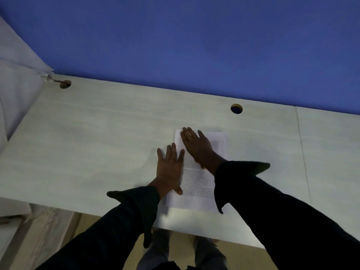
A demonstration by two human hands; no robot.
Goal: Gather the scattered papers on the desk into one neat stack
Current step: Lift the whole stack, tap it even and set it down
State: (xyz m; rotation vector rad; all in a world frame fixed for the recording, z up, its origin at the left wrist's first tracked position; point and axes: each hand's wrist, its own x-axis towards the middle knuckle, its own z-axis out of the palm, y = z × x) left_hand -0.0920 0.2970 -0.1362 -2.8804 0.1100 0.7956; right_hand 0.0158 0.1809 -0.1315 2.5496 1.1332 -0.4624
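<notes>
A stack of white printed papers [196, 182] lies on the pale desk [87, 143], a little right of the middle, its long side running away from me. My left hand [169, 168] lies flat with straight fingers against the stack's left edge, the thumb on the paper. My right hand [196, 147] rests flat on the upper part of the stack, fingers spread and pointing to the far left. Both arms wear dark sleeves, and the right sleeve covers the stack's lower right corner.
A blue partition wall [194, 45] runs along the desk's far edge. Two round cable holes sit near it, one on the left [65, 84] and one on the right [236, 108]. A seam [303, 152] divides the desk at the right. White fabric [13, 75] hangs at the left.
</notes>
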